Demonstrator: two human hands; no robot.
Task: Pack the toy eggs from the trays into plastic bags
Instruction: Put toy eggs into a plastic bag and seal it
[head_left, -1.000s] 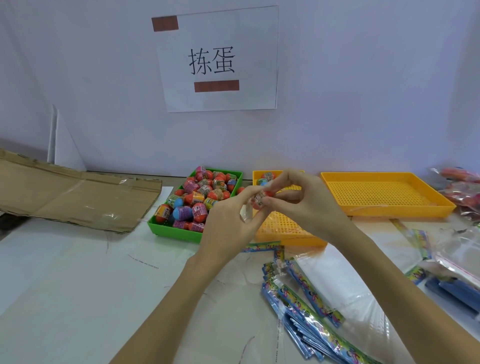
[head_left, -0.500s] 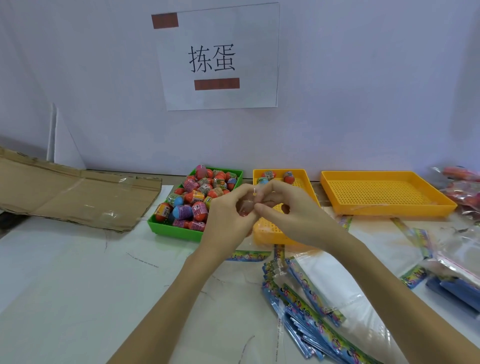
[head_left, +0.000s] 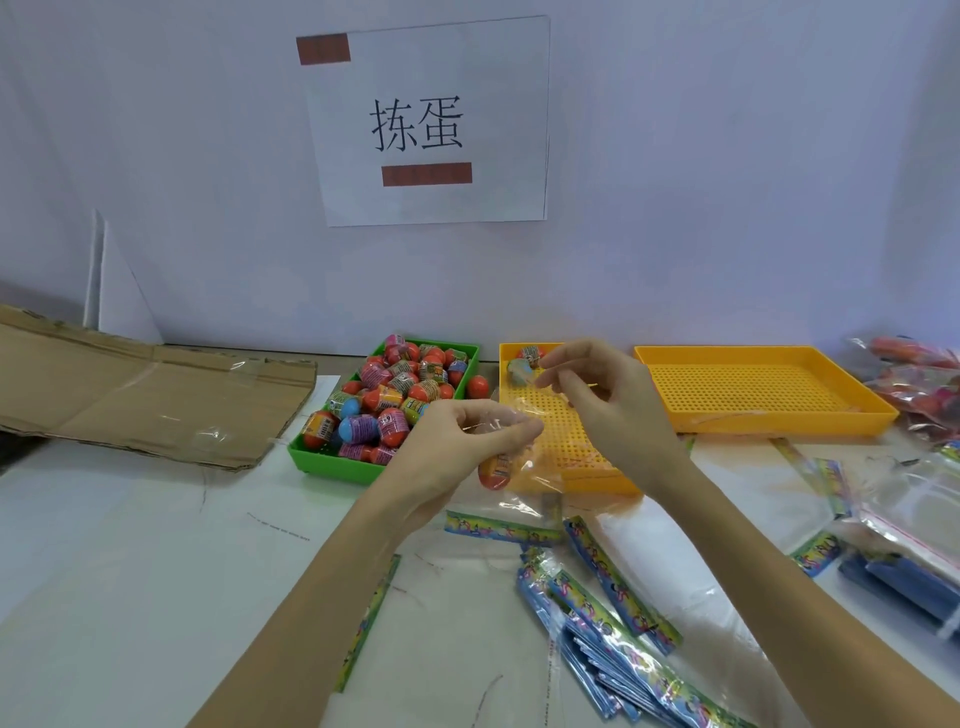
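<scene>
Below my left hand (head_left: 457, 441), whose fingers pinch a clear bag (head_left: 524, 467) with one egg (head_left: 494, 473) inside, I judge packing barely begun: my right hand (head_left: 597, 395) hangs loosely curled, empty, and the green tray (head_left: 332, 462) beyond stays heaped.

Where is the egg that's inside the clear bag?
The toy egg hangs in the clear plastic bag pinched by the left hand, mid-frame in the head view, before the near yellow tray, right of the green tray.
</scene>
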